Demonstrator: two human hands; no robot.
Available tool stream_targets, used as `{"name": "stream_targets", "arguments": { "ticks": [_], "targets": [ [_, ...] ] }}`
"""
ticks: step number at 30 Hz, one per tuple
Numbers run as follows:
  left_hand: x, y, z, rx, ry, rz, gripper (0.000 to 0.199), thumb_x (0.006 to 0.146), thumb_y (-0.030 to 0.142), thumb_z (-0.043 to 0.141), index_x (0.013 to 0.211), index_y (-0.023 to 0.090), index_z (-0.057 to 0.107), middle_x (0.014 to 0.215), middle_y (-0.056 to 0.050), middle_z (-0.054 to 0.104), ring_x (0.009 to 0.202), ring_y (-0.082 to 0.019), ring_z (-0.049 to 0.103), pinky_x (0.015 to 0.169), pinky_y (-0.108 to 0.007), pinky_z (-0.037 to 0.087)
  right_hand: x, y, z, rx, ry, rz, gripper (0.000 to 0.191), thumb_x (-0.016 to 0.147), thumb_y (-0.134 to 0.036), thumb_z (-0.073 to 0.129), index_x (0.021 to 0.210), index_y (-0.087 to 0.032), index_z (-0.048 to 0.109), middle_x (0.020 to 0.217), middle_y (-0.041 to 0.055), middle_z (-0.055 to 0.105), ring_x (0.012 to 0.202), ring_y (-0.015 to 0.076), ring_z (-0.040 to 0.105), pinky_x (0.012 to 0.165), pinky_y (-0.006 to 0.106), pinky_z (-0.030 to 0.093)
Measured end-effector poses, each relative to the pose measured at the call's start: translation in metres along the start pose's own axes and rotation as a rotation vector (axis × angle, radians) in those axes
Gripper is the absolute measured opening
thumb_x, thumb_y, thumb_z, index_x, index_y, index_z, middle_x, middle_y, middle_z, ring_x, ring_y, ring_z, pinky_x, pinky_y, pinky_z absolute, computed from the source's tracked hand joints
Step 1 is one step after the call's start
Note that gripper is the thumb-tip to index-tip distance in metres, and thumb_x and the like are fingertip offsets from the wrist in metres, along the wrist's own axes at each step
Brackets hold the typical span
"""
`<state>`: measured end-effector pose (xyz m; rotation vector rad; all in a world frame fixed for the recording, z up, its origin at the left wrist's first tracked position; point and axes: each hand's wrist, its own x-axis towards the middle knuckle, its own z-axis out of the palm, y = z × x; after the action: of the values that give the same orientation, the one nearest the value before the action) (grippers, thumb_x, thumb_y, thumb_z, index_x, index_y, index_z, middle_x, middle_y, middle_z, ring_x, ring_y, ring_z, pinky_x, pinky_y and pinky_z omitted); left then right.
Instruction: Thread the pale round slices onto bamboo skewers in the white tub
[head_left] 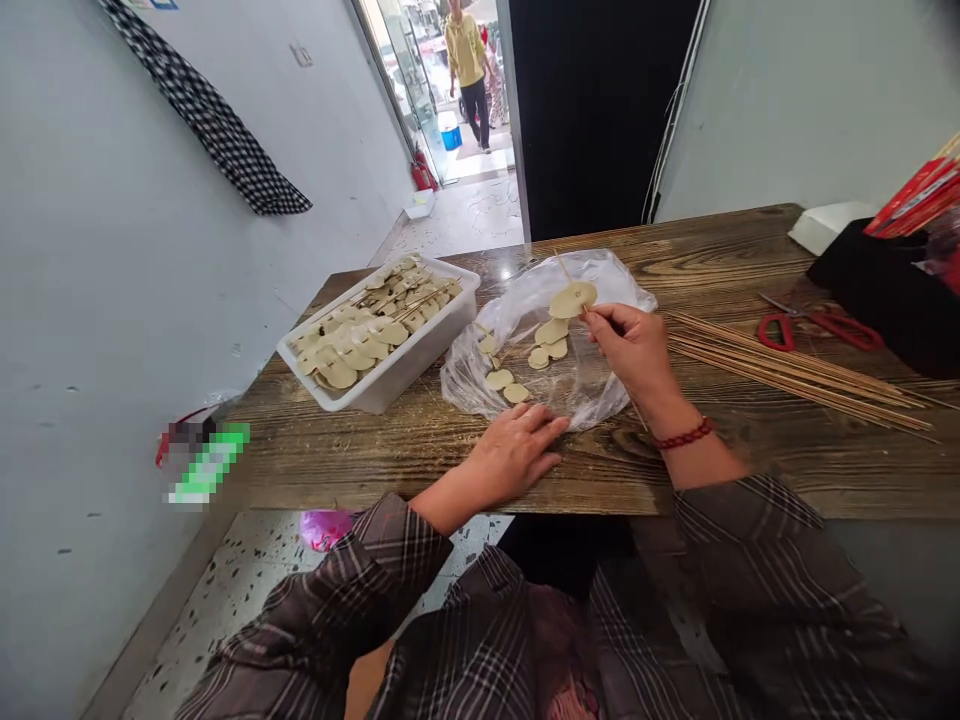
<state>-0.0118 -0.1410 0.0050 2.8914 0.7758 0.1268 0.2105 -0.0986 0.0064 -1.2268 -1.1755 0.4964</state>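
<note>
My right hand pinches a thin wooden skewer that carries a flat, pale round slice. It is raised over a clear plastic bag spread on the table. Several more pale slices lie on the bag, some overlapping. My left hand rests flat near the bag's front edge, fingers stretched out, holding nothing. Left of the bag stands a white plastic tub filled with skewered slices. To the right of my right hand lies a loose bundle of bare skewers.
Red-handled scissors lie behind the skewers on the wooden table. A black container with red packets stands at the right, beside a white box. Beyond the table, a person in a yellow top is in the doorway.
</note>
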Motion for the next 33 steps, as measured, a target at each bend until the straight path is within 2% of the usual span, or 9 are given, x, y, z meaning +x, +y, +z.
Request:
{"name": "stream_targets", "arguments": {
  "ticks": [3,6,8,11,16,21,27,30,33],
  "targets": [
    [-0.005,-0.004,-0.003,-0.187,0.043,-0.016,0.046,0.091,0.036,0.058,0.134,0.02,0.055,0.124,-0.013,0.063,0.113,-0.026,0.058,0.1,-0.043,0.046,0.0,0.004,0.0,-0.014,-0.003,-0.001,0.029,0.081,-0.043,0.066,0.088,-0.016,0.076,0.061,-0.001,0.063,0.054,0.0115,0.053,0.05,0.024,0.04],
    [0.004,-0.02,-0.018,-0.439,0.096,-0.085,0.034,0.094,0.035,0.053,0.121,0.018,0.064,0.109,-0.01,0.07,0.097,-0.02,0.064,0.087,-0.034,0.05,0.0,0.006,0.0,-0.02,0.003,-0.005,0.03,0.082,-0.043,0.065,0.089,-0.016,0.076,0.061,-0.0009,0.064,0.053,0.011,0.051,0.049,0.023,0.038],
    [0.021,-0.034,-0.027,-0.515,0.191,-0.187,0.028,0.094,0.033,0.052,0.108,0.017,0.07,0.098,-0.009,0.071,0.086,-0.017,0.064,0.079,-0.03,0.049,0.001,0.007,0.0,-0.018,0.019,0.001,0.03,0.082,-0.043,0.064,0.088,-0.016,0.076,0.06,-0.0012,0.063,0.052,0.0103,0.049,0.049,0.023,0.037],
    [0.059,-0.056,-0.031,-0.46,0.295,-0.321,0.023,0.09,0.03,0.055,0.098,0.016,0.072,0.089,-0.007,0.071,0.076,-0.016,0.061,0.075,-0.029,0.046,0.002,0.007,0.0,-0.009,0.032,0.003,0.029,0.082,-0.042,0.065,0.085,-0.016,0.076,0.058,-0.0021,0.061,0.05,0.01,0.048,0.05,0.023,0.037],
    [0.115,-0.076,-0.013,-0.217,0.319,-0.438,0.028,0.086,0.032,0.059,0.107,0.016,0.07,0.098,-0.01,0.068,0.087,-0.021,0.062,0.082,-0.032,0.046,0.003,0.006,0.001,-0.021,0.002,-0.008,0.027,0.083,-0.04,0.063,0.085,-0.016,0.076,0.059,-0.0028,0.06,0.052,0.0098,0.047,0.052,0.023,0.037],
    [0.138,-0.086,0.006,-0.077,0.306,-0.515,0.028,0.082,0.035,0.065,0.1,0.015,0.07,0.104,-0.015,0.065,0.101,-0.028,0.06,0.086,-0.036,0.045,0.004,0.005,0.003,-0.039,-0.009,-0.018,0.027,0.084,-0.039,0.062,0.082,-0.016,0.075,0.059,-0.0028,0.059,0.052,0.0099,0.046,0.051,0.023,0.035],
    [0.152,-0.1,0.015,-0.189,0.326,-0.624,0.033,0.076,0.035,0.071,0.102,0.015,0.069,0.102,-0.012,0.066,0.097,-0.026,0.061,0.084,-0.034,0.045,0.005,0.004,0.002,-0.045,-0.007,-0.008,0.032,0.083,-0.044,0.062,0.084,-0.015,0.076,0.059,-0.0021,0.059,0.052,0.01,0.046,0.051,0.023,0.035],
    [0.157,-0.106,0.017,-0.316,0.339,-0.692,0.027,0.081,0.036,0.066,0.098,0.016,0.07,0.093,-0.009,0.068,0.088,-0.021,0.062,0.079,-0.031,0.045,0.004,0.003,0.002,-0.054,-0.011,-0.004,0.031,0.084,-0.043,0.061,0.083,-0.015,0.076,0.059,-0.0015,0.061,0.053,0.0107,0.048,0.053,0.024,0.037],
    [0.158,-0.107,0.021,-0.382,0.396,-0.708,0.021,0.08,0.028,0.064,0.097,0.018,0.071,0.086,-0.005,0.068,0.08,-0.019,0.061,0.074,-0.029,0.044,0.004,0.002,0.003,-0.053,-0.014,-0.008,0.03,0.084,-0.041,0.061,0.082,-0.015,0.075,0.059,-0.0013,0.061,0.054,0.0113,0.049,0.054,0.024,0.037]
  ]
}}
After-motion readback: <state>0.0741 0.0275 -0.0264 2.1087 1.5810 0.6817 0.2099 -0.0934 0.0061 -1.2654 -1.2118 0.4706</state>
